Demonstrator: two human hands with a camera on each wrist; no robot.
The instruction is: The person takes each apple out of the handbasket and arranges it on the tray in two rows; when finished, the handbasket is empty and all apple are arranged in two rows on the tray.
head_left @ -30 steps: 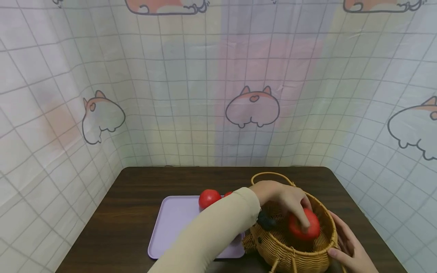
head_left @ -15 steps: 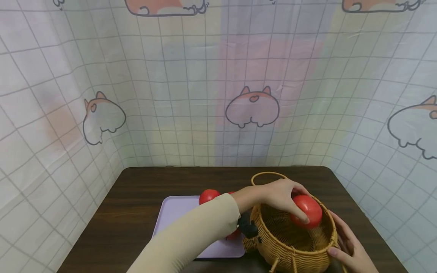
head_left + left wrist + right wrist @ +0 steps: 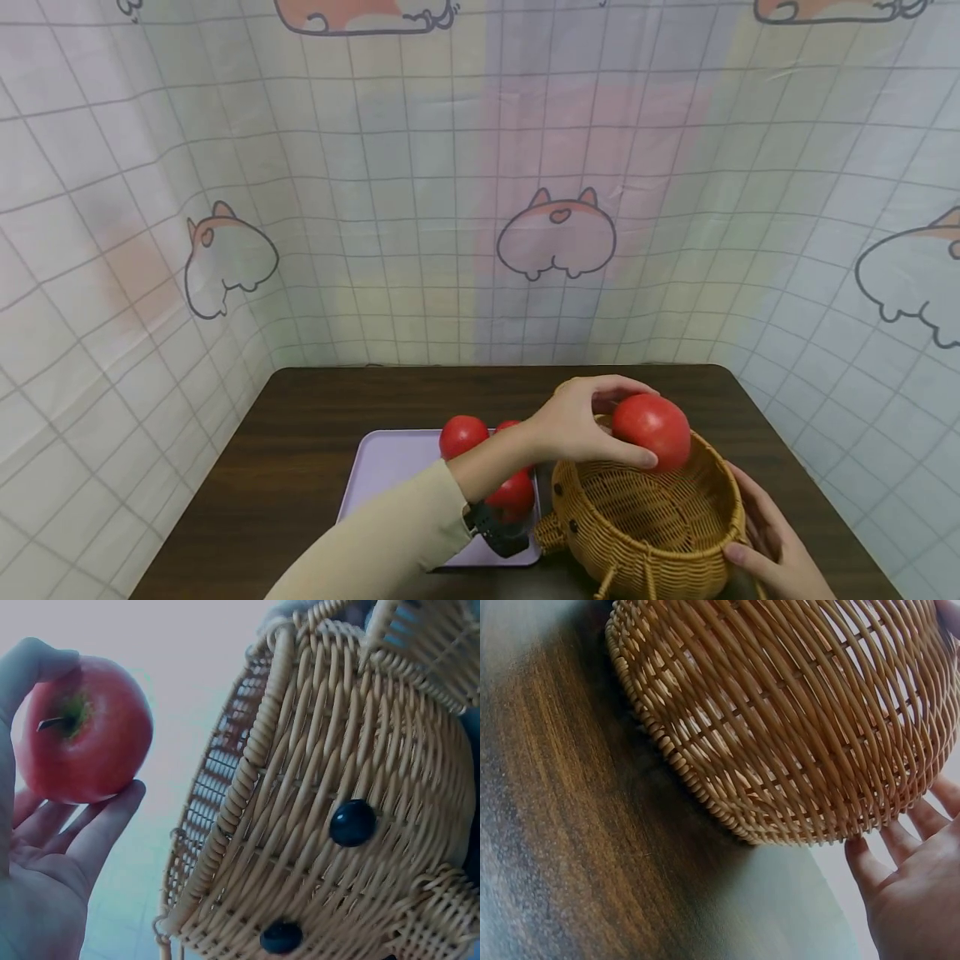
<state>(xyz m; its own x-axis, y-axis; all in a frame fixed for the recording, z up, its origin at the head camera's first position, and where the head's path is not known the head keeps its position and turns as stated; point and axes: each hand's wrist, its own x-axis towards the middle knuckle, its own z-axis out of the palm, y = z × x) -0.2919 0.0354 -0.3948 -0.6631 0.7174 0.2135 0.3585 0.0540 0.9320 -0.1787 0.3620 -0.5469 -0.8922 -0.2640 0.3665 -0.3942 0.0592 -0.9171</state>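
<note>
My left hand (image 3: 573, 421) holds a large red apple (image 3: 652, 432) above the wicker basket (image 3: 690, 567), over its far rim. The left wrist view shows the apple's stem, with the thumb on top and the fingers beneath. That basket has dark bead eyes and a small woven snout; its inside is visible and bare. On the basket's right side, my right hand (image 3: 776, 537) steadies it, thumb at the rim and fingers along the outer wall. In the right wrist view the fingertips touch the weave (image 3: 817, 750).
A lilac tray (image 3: 378, 462) lies left of the basket. Several red fruits, among them one at the back (image 3: 463, 437) and one nearer (image 3: 513, 497), sit at its right part, partly hidden by my left forearm. The dark wooden table (image 3: 247, 467) meets a patterned curtain (image 3: 420, 250).
My left hand has lifted the apple up out of the basket and drawn it slightly left. The right hand has stayed at the basket's side.
</note>
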